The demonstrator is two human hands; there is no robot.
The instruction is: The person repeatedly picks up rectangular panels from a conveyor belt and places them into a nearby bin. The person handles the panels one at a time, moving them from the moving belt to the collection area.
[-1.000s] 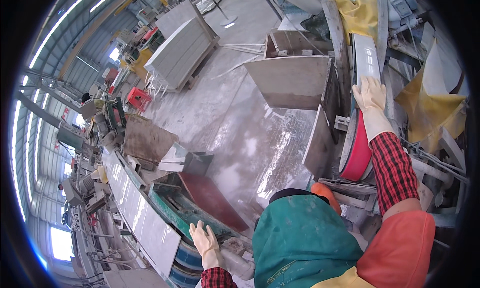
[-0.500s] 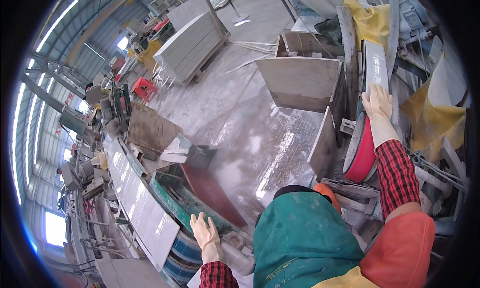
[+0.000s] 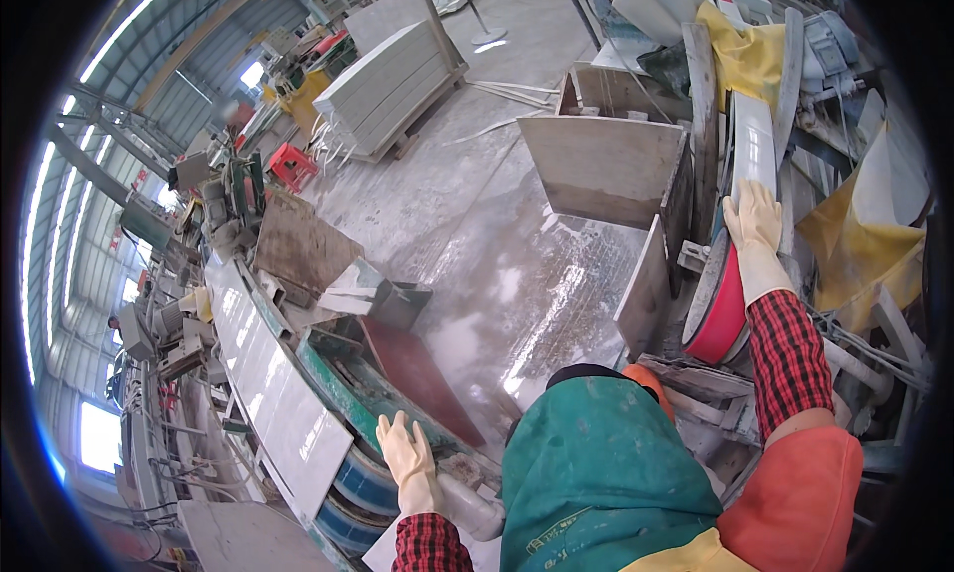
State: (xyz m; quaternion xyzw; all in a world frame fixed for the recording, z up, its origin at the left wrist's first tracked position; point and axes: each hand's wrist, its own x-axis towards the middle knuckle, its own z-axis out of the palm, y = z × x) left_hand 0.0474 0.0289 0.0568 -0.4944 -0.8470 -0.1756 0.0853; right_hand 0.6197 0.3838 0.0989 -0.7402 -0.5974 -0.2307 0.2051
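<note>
My right hand (image 3: pixel 755 232), in a cream rubber glove, lies flat with fingers stretched forward at the near end of a long pale glossy strip (image 3: pixel 752 140). Just below that hand is a round machine end with a red band (image 3: pixel 722 319). My left hand (image 3: pixel 407 463), gloved alike, has its fingers apart and rests by the edge of a green metal trough (image 3: pixel 343 385); whether it presses on the trough I cannot tell. Beside it lies a long grey polished slab (image 3: pixel 288 398) above blue curved rollers (image 3: pixel 366 488). Neither hand grips anything.
A grey board box (image 3: pixel 601 169) stands ahead, with a stack of pale slabs (image 3: pixel 383 95) on a pallet farther off. A red stool (image 3: pixel 291 164) is at the left. The floor (image 3: pixel 497 274) looks wet. Yellow sheeting (image 3: pixel 865 234) and cables crowd the right.
The whole view has turned slightly, moving the scene a little up at the left and down at the right. Both hands stay nearly in place against the surfaces beside them.
</note>
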